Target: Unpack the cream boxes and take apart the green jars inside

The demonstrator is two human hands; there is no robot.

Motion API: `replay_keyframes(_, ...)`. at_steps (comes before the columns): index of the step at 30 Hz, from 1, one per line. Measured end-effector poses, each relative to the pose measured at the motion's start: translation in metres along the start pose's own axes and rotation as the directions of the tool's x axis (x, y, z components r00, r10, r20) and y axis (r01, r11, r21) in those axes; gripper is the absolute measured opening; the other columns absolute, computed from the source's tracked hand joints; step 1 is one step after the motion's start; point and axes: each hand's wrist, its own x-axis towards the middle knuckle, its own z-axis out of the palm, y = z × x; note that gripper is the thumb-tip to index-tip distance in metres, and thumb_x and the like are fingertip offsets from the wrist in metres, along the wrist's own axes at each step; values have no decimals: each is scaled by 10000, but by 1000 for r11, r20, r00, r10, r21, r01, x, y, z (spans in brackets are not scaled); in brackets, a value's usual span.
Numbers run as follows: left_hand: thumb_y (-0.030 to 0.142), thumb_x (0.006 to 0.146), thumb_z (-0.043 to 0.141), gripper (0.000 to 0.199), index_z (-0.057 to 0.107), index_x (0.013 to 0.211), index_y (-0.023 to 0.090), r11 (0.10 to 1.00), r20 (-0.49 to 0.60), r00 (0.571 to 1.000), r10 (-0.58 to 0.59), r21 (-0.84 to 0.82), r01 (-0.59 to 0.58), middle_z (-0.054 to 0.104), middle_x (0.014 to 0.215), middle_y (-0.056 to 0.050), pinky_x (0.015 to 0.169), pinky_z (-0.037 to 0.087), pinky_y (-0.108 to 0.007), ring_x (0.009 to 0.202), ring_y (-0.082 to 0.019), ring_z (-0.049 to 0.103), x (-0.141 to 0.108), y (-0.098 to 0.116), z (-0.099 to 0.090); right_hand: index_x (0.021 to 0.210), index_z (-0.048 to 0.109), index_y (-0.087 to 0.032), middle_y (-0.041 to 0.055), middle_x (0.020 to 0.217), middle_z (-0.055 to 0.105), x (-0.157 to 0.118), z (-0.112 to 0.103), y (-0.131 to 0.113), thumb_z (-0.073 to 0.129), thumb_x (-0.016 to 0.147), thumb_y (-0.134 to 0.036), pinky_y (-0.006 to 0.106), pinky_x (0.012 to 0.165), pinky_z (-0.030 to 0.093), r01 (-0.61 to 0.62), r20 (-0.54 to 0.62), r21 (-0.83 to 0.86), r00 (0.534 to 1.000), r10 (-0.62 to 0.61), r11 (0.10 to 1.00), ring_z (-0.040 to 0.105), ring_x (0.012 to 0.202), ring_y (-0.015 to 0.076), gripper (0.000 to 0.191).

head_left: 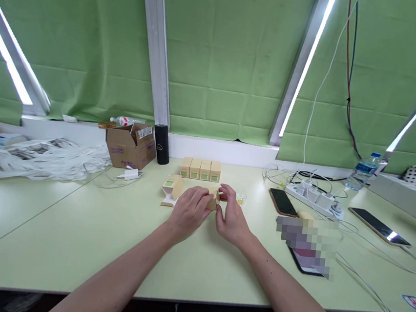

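In the middle of the table I have a small brown cardboard box [212, 204], partly covered by my fingers. My left hand [189, 210] is closed over its left side from above. At its right end, the thumb and bent fingers of my right hand [234, 218] press against the edge. An unfolded small box [172, 188] with a green label stands just left of my left hand. Behind sits a row of several closed small boxes [200, 170], also green-labelled. A small clear item with yellow in it [241, 198] lies beyond my right fingers, beside something reddish that they partly hide.
Phones [283, 202] and a power strip [314, 198] with tangled cables lie to the right, near a water bottle [363, 172]. At the back left are a larger carton [129, 151], a black cylinder [162, 144] and a charger [131, 173]. White bundled strips [42, 157] cover the far left.
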Motion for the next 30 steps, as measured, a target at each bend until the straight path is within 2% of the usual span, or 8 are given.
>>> replay_keyframes(7,186,931,616,311,548,1232,223,997,24,997,-67,-48,68,651,1151,-134,878,582,-468,1083,-304,661,0,2,-1,1514,239,-246,173,1366,517,1,4,5,505,938,-155,466,847,627,-18,-31,-10,999,18,1000,679,1036,264,642)
replay_keyframes(14,208,929,635,358,511,1264,221,996,38,996,-75,-39,76,635,1161,-139,859,587,-458,1075,-305,649,-2,0,1,1503,255,-237,173,1342,556,1,6,7,505,938,-163,448,811,617,-29,-43,5,999,29,1000,684,1004,254,622)
replay_keyframes(20,220,918,668,423,488,1300,207,994,48,995,-93,-52,95,630,1189,-149,798,594,-428,1103,-313,641,-3,2,-1,1462,274,-250,150,1237,671,4,-2,5,410,963,-147,415,765,583,-141,-45,64,989,144,988,707,893,249,528)
replay_keyframes(23,238,909,690,449,489,1310,219,982,65,985,-162,-91,168,624,1205,-141,768,594,-403,1131,-316,639,-3,3,-2,1437,284,-254,142,1203,697,6,-6,6,376,1001,-176,389,747,578,-200,-108,146,970,216,969,704,847,232,452)
replay_keyframes(26,263,919,692,469,468,1330,237,963,88,972,-218,-142,229,615,1230,-137,784,598,-409,1152,-314,630,-3,4,-2,1409,309,-260,162,1304,657,8,-6,7,361,1044,-239,396,769,592,-186,-186,206,956,225,961,695,883,219,370)
replay_keyframes(30,274,943,666,452,440,1335,254,940,117,964,-241,-219,261,580,1289,-145,806,605,-422,1188,-307,608,-4,4,-4,1356,368,-264,170,1381,606,8,-4,10,372,1079,-337,379,705,608,-181,-239,233,941,237,955,686,808,189,286)
